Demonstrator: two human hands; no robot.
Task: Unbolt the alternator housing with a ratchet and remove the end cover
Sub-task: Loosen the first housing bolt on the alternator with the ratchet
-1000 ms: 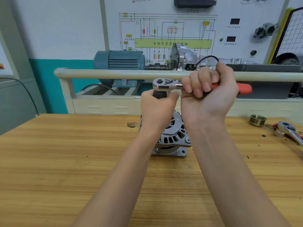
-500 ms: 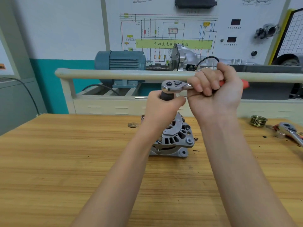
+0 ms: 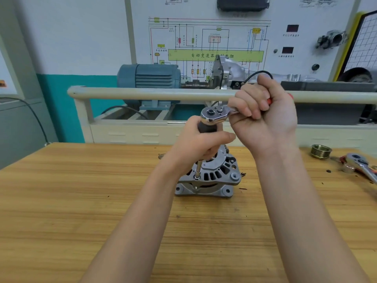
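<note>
The right hand [image 3: 265, 117] is raised above the bench, back of the wrist toward the camera, fingers curled tight round the red handle of the ratchet [image 3: 216, 115]; only slivers of red show past the knuckles. The forearm runs up from the lower right corner. The left hand [image 3: 195, 144] sits lower and just beside it, fist wrapped round the dark, matte grip of the extension [image 3: 198, 170] directly under the ratchet head, thumb pointing right toward the other wrist. Its forearm comes up from the bottom centre.

The ratchet head is polished chrome, rounded, with a small button and lever on top. Below the left fist the extension narrows to a thin bright steel shaft that stands almost upright, its socket end seated on a bolt at the left rim of the alternator [image 3: 212, 180].

The alternator stands on the table [image 3: 81, 201] with one slotted face up: dull grey cast metal, round, ribbed with vent openings, lugs at the base.

The table is pale wood with a streaky grain. At its right edge lie a ridged brass-coloured pulley [image 3: 320, 151] and a second ratchet [image 3: 361, 166], chrome with a touch of red.
</note>
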